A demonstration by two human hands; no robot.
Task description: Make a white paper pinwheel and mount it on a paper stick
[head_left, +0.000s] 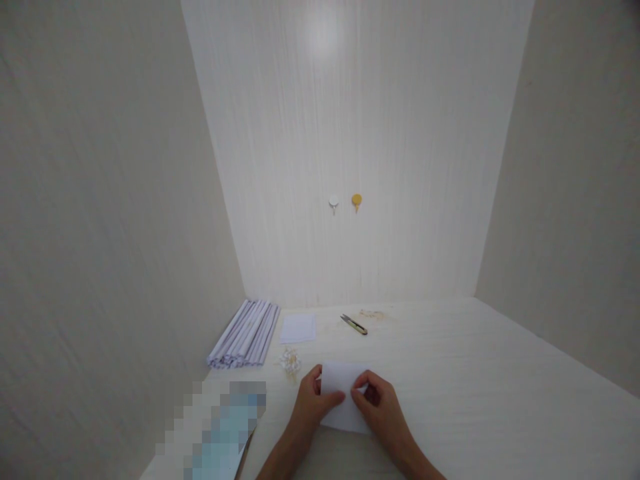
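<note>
A white square of paper is held up near the front of the table. My left hand grips its left edge, thumb across the face and fingers behind. At the right side of the sheet, my right hand has thumb and forefinger pinched together against the paper; whether anything small is between those fingertips cannot be seen. Left of the hands lies a small heap of white and yellowish bits. Beyond the paper rests a pair of thread snips, blades pointing left.
Rolled white paper tubes are piled by the left wall, beside flat white sheets. Thin brownish strands lie near the back wall. Two round hooks, white and yellow, are on that wall. The lower-left area is pixelated.
</note>
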